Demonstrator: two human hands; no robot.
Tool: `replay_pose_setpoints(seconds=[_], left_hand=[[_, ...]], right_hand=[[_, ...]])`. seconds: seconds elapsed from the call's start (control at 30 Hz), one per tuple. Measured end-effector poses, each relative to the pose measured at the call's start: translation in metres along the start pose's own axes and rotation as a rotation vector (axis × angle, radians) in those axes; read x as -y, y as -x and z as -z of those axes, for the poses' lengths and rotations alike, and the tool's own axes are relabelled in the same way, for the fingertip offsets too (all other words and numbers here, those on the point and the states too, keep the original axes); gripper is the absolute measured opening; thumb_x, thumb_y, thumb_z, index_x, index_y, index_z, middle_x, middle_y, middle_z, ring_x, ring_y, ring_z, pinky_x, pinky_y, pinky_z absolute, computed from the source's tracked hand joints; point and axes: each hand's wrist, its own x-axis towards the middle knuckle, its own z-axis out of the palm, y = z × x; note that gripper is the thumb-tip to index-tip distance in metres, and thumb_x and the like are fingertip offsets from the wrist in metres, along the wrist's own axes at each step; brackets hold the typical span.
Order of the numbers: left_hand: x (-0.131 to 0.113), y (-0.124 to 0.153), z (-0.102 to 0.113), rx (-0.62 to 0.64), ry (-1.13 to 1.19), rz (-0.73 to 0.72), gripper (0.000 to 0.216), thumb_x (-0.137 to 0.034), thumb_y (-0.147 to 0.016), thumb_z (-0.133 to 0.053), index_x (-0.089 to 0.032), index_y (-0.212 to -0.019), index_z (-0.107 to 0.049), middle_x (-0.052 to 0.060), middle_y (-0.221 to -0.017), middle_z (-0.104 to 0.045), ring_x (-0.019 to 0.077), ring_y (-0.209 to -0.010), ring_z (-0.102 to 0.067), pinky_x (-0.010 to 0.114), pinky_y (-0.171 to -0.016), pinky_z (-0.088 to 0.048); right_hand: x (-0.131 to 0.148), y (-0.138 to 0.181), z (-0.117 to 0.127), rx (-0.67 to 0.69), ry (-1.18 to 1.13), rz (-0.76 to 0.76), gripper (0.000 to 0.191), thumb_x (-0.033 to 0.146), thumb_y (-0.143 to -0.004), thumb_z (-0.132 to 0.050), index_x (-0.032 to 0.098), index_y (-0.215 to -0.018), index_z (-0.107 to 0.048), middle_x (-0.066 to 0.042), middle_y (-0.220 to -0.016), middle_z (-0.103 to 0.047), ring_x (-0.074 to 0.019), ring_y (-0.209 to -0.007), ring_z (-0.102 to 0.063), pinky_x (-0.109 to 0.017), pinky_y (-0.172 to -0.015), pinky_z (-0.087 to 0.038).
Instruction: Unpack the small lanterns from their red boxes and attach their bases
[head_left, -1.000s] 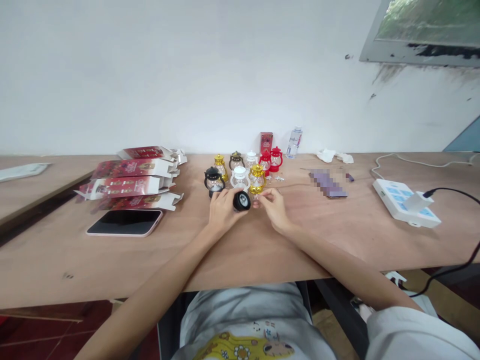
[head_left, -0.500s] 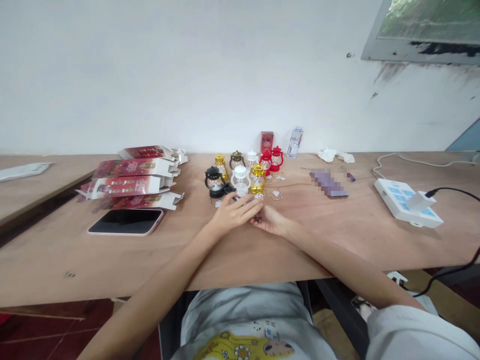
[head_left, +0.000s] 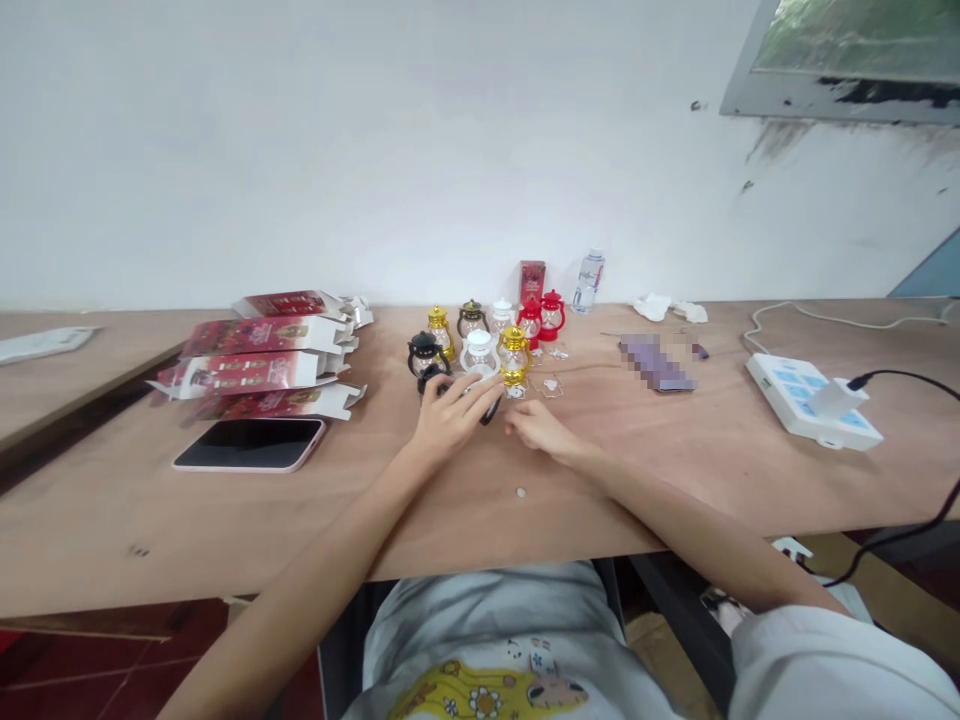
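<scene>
My left hand (head_left: 448,415) is wrapped round a small black lantern (head_left: 491,410), tilted on its side and mostly hidden by the fingers. Close to its right, my right hand (head_left: 538,428) has its fingers curled in, and anything they hold is hidden. A small pale round disc (head_left: 521,492) lies on the table nearer to me. Just beyond the hands, several mini lanterns stand upright, among them a black lantern (head_left: 424,352), a white lantern (head_left: 480,352), a gold lantern (head_left: 514,352) and a red lantern (head_left: 552,314).
Flattened red-and-white boxes (head_left: 259,370) are stacked at the left, behind a phone (head_left: 250,444). A small red box (head_left: 532,282) and a water bottle (head_left: 589,281) stand by the wall. To the right are a purple object (head_left: 652,358), crumpled tissue (head_left: 652,307) and a white power strip (head_left: 802,395).
My hands have drawn apart, with the left shifting slightly left with the black lantern. The pale round disc now shows on the table in front of them.
</scene>
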Motion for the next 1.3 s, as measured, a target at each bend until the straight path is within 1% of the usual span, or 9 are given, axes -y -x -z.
replay_pose_setpoints(seconds=[0.17,0.23,0.43,0.57,0.73,0.9,1.1,1.23,1.3], left_hand=[[0.002,0.0,0.001,-0.041,0.006,0.023,0.037,-0.008,-0.088,-0.037,-0.023,-0.117,-0.055,0.004,-0.115,-0.064,0.0171,-0.103,-0.059,0.036,-0.081,-0.033],[0.003,0.001,0.001,-0.03,0.009,0.038,0.038,-0.007,-0.087,-0.037,-0.023,-0.117,-0.055,0.004,-0.115,-0.064,0.0173,-0.103,-0.059,0.037,-0.082,-0.033],[0.003,0.001,0.0,-0.042,0.018,0.037,0.043,-0.004,-0.083,-0.039,-0.022,-0.119,-0.052,0.003,-0.114,-0.065,0.0174,-0.102,-0.059,0.036,-0.082,-0.032],[0.004,0.0,0.0,-0.063,0.017,0.031,0.041,-0.006,-0.083,-0.042,-0.021,-0.12,-0.05,0.004,-0.115,-0.065,0.0175,-0.102,-0.059,0.036,-0.081,-0.031],[0.004,-0.001,0.003,-0.093,0.016,0.029,0.039,-0.005,-0.083,-0.043,-0.02,-0.118,-0.05,0.004,-0.115,-0.065,0.0172,-0.101,-0.059,0.035,-0.08,-0.031],[0.004,-0.001,0.003,-0.107,0.021,0.035,0.039,-0.005,-0.083,-0.042,-0.02,-0.117,-0.051,0.003,-0.114,-0.065,0.0171,-0.101,-0.059,0.035,-0.08,-0.032],[0.005,0.0,0.002,-0.108,0.026,0.042,0.037,-0.006,-0.084,-0.042,-0.019,-0.118,-0.051,0.004,-0.114,-0.065,0.0176,-0.102,-0.058,0.035,-0.08,-0.032],[0.005,0.0,0.003,-0.098,0.031,0.049,0.037,-0.007,-0.086,-0.041,-0.02,-0.119,-0.051,0.004,-0.115,-0.065,0.017,-0.102,-0.058,0.035,-0.08,-0.032],[0.004,0.0,0.004,-0.101,0.031,0.05,0.037,-0.007,-0.086,-0.04,-0.02,-0.118,-0.052,0.004,-0.115,-0.065,0.0167,-0.102,-0.058,0.035,-0.08,-0.032]], right_hand=[[0.012,0.01,0.02,0.631,0.506,0.155,0.028,0.033,-0.058,-0.078,0.016,-0.071,-0.059,0.013,-0.043,-0.034,-0.0042,-0.042,-0.026,-0.019,-0.043,-0.017],[0.012,0.01,0.023,0.741,0.581,0.204,0.027,0.033,-0.059,-0.077,0.016,-0.073,-0.062,0.012,-0.043,-0.036,-0.0047,-0.043,-0.027,-0.019,-0.043,-0.018],[0.008,0.008,0.022,0.691,0.658,0.288,0.023,0.037,-0.067,-0.071,0.015,-0.068,-0.064,0.008,-0.05,-0.047,-0.0055,-0.047,-0.036,-0.018,-0.045,-0.025],[0.011,0.005,0.034,0.646,0.58,0.113,0.035,0.049,-0.075,-0.061,0.015,-0.08,-0.056,0.007,-0.056,-0.044,-0.0056,-0.048,-0.037,-0.018,-0.046,-0.029],[0.017,-0.013,0.075,0.389,0.381,-0.046,0.028,0.046,-0.084,-0.046,0.019,-0.078,-0.042,0.008,-0.059,-0.031,-0.0047,-0.046,-0.029,-0.016,-0.044,-0.027],[0.039,-0.05,0.11,0.213,0.884,-0.112,0.022,0.027,-0.082,-0.045,0.017,-0.062,-0.045,0.003,-0.054,-0.04,-0.0063,-0.047,-0.036,-0.018,-0.046,-0.033],[0.055,-0.091,0.115,0.177,1.172,-0.131,0.015,0.016,-0.06,-0.065,0.014,-0.049,-0.056,-0.001,-0.052,-0.052,-0.0132,-0.056,-0.05,-0.024,-0.055,-0.041],[0.054,-0.102,0.11,0.221,1.272,-0.14,0.004,0.014,-0.055,-0.068,0.013,-0.058,-0.066,-0.004,-0.062,-0.064,-0.0184,-0.066,-0.058,-0.025,-0.061,-0.045],[0.053,-0.103,0.108,0.249,1.3,-0.136,0.013,0.012,-0.057,-0.066,0.013,-0.069,-0.07,-0.004,-0.07,-0.068,-0.0182,-0.069,-0.06,-0.023,-0.061,-0.046]])
